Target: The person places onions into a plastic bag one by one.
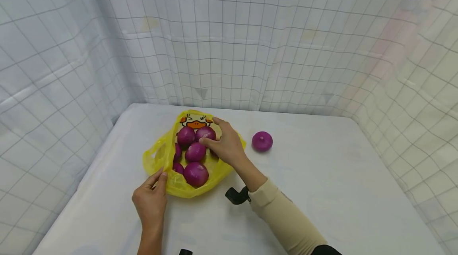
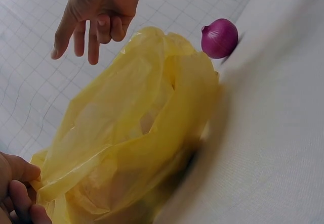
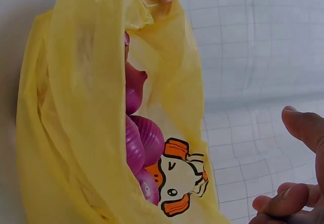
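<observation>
A yellow plastic bag with a cartoon duck face lies with its mouth open, holding several purple onions. At the near left of the mouth, my left hand pinches the bag's rim between thumb and fingers, as the left wrist view also shows. Over the far right side of the bag is my right hand, thumb apart from its loosely bent fingers. The left wrist view shows that hand above the bag with nothing in its grasp. The bag's wall hides part of the onions in the right wrist view.
One loose purple onion sits on the white tabletop, right of the bag. White grid-patterned curtains stand behind the table and along both sides. A black curved piece shows beside my right wrist.
</observation>
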`<state>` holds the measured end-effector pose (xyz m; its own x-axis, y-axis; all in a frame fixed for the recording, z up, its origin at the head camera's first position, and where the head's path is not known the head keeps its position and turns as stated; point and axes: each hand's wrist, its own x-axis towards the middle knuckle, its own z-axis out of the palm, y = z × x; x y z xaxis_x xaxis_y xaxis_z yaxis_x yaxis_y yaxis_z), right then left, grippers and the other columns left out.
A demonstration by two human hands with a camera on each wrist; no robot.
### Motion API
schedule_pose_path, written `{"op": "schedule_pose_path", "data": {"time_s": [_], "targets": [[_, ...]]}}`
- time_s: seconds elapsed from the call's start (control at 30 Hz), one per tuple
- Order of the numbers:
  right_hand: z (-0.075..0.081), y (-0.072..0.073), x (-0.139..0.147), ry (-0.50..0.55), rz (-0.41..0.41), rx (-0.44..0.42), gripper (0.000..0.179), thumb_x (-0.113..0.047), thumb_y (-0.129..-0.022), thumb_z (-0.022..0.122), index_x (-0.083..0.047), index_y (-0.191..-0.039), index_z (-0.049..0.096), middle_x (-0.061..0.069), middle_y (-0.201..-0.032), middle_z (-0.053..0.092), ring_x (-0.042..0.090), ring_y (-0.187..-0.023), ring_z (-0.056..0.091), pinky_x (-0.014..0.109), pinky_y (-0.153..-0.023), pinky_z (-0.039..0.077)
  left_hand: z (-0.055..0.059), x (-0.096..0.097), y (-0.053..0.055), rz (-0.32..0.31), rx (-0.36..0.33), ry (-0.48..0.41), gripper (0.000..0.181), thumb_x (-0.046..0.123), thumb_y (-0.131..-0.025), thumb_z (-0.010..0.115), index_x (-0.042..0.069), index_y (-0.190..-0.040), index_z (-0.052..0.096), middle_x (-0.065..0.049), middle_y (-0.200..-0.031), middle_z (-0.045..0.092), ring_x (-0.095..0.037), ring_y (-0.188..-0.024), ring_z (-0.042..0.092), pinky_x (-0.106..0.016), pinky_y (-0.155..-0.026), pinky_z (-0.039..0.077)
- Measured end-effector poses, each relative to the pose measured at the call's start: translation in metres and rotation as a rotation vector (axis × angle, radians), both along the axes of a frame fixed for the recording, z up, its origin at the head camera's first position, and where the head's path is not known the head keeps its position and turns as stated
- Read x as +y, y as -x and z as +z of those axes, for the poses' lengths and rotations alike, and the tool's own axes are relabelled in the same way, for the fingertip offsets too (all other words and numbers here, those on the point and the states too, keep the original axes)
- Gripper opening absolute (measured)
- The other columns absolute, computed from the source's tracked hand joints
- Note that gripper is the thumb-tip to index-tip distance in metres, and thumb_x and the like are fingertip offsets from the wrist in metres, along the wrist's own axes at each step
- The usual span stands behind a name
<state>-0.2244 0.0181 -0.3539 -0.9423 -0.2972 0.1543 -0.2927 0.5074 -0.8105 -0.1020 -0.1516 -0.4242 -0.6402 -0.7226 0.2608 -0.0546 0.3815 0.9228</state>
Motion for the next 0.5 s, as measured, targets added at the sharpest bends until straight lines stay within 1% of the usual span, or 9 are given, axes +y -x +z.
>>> {"op": "schedule_pose_path", "data": {"time_s": [0.1, 0.2, 0.3, 0.5], "targets": [[-0.001, -0.001, 0.009, 0.019, -0.015, 0.006, 0.077, -0.043, -0.079, 0.073, -0.021, -0.144, 0.038, 0.002, -0.145, 0.046, 0.024, -0.128, 0.048, 0.042, -0.106, 0.042, 0.0, 0.0, 0.0, 0.004, 0.0, 0.009, 0.02, 0.015, -0.086, 0.068, 0.002, -0.099, 0.074, -0.018, -0.098, 0.071, 0.025, -0.065, 0.049, -0.003, -0.052, 0.042], [-0.002, -0.001, 0.018, 0.029, -0.035, 0.003, 0.077, -0.042, -0.078, 0.074, -0.021, -0.144, 0.038, 0.002, -0.145, 0.045, 0.026, -0.128, 0.048, 0.043, -0.104, 0.044, -0.001, 0.001, 0.0, 0.003, 0.004, 0.009, 0.02, 0.015, -0.086, 0.068, 0.001, -0.099, 0.074, -0.018, -0.099, 0.071, 0.026, -0.068, 0.049, -0.002, -0.054, 0.043], [-0.004, -0.001, 0.027, 0.037, -0.058, 0.0, 0.077, -0.041, -0.078, 0.074, -0.021, -0.144, 0.039, 0.002, -0.145, 0.045, 0.027, -0.122, 0.052, 0.042, -0.098, 0.048, -0.001, 0.001, 0.0, 0.001, 0.005, 0.004, 0.02, 0.015, -0.086, 0.068, 0.001, -0.099, 0.074, -0.019, -0.099, 0.071, 0.025, -0.065, 0.049, -0.002, -0.053, 0.043], [-0.01, 0.002, 0.045, 0.057, -0.096, -0.003, 0.079, -0.042, -0.077, 0.076, -0.021, -0.143, 0.04, 0.001, -0.145, 0.045, 0.027, -0.126, 0.05, 0.043, -0.099, 0.048, 0.0, 0.002, 0.001, -0.003, 0.004, -0.008, 0.02, 0.015, -0.086, 0.068, 0.002, -0.1, 0.073, -0.018, -0.1, 0.071, 0.021, -0.06, 0.05, -0.004, -0.051, 0.043]]}}
